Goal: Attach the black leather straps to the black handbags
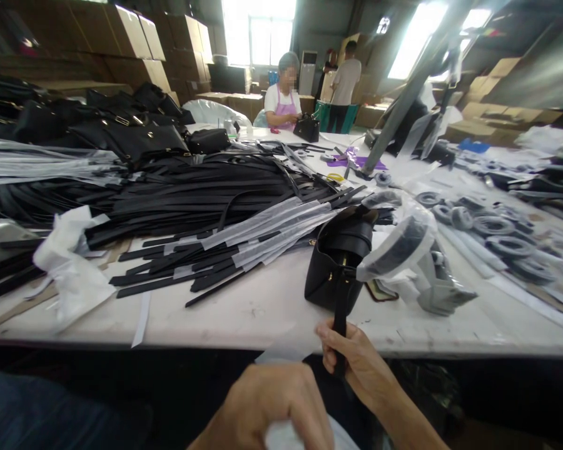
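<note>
My right hand point(356, 359) pinches a black strap point(341, 306) that runs down from a black handbag point(328, 275) near the table's front edge. The bag is open at the top, with gold-coloured fittings on its side. Low in front, my left hand point(272, 400) is curled and blurred; its fingertips are partly hidden, and something white shows beneath them. A translucent sheet point(291, 344) lies just beyond that hand, over the table edge. Clear plastic wrap point(417, 231) surrounds another strap-like band just right of the bag.
A big pile of black straps point(192, 194) covers the left of the white table point(253, 319), with black bags point(141, 137) behind. Rolled grey bands point(492, 228) lie on the right. A slanted metal post point(398, 119) rises mid-table. A person in an apron point(284, 106) sits across.
</note>
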A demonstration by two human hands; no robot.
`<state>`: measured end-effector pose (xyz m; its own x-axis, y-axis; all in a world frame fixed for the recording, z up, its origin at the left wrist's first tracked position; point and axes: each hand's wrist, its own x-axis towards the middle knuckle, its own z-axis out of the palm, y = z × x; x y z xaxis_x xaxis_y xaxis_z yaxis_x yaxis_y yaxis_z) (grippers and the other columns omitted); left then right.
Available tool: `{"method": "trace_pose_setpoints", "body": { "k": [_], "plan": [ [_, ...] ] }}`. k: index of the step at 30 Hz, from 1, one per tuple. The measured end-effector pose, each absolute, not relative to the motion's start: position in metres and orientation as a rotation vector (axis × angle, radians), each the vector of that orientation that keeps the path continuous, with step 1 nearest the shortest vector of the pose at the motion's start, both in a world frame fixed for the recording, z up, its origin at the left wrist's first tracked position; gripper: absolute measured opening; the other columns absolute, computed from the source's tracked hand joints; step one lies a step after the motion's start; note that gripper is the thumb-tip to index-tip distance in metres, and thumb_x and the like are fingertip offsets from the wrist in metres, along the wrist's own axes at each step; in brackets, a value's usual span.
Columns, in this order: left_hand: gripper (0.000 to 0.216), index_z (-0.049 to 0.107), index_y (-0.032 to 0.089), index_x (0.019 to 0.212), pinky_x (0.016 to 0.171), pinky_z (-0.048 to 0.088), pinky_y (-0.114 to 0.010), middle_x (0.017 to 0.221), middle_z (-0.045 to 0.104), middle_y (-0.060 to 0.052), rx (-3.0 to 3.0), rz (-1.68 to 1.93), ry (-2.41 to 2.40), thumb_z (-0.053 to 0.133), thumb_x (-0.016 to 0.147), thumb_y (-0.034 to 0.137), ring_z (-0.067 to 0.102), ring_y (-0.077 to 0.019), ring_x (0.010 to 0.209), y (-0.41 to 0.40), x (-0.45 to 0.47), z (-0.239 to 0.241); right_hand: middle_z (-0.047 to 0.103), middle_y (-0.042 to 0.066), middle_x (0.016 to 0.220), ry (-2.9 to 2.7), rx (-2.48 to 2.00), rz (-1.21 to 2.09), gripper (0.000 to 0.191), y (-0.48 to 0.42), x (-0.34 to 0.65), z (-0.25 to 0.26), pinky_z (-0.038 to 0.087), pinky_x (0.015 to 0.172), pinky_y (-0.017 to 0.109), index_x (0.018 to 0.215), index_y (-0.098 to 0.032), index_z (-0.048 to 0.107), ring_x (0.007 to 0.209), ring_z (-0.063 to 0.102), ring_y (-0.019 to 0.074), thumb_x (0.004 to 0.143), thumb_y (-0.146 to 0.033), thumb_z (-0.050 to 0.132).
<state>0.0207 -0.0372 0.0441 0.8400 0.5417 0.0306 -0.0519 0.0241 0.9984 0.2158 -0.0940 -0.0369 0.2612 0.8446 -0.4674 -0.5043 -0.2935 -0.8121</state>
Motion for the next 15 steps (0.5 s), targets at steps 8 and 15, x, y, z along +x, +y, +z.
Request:
{"method": "trace_pose_setpoints", "body": {
  "k": [8, 15],
  "plan": [
    [0.030, 0.060, 0.018, 0.089, 0.080, 0.044, -0.030, 0.089, 0.064, -0.004, 1.492, 0.653, 0.740, 0.070, 0.076, 0.042, 0.057, -0.0202, 0.085, -0.002, 0.070, -0.047, 0.052, -0.004, 0.051, -0.516, -1.360, 1.330, 0.031, -0.097, 0.216, -0.040, 0.038, 0.050, 0.023, 0.073, -0.016, 0.062, 0.047, 0.045, 0.0092, 0.074, -0.042, 0.078],
    [0.035, 0.049, 0.017, 0.065, 0.048, 0.034, -0.019, 0.056, 0.055, 0.003, 1.098, 0.535, 0.771, 0.073, 0.070, 0.041, 0.045, -0.0074, 0.048, -0.008, 0.078, -0.057, 0.065, 0.002, 0.071, -0.784, -1.579, 1.160, 0.040, -0.097, 0.230, -0.030, 0.043, 0.062, 0.027, 0.093, -0.018, 0.066, 0.067, 0.058, 0.0170, 0.080, -0.055, 0.067]
  ]
}}
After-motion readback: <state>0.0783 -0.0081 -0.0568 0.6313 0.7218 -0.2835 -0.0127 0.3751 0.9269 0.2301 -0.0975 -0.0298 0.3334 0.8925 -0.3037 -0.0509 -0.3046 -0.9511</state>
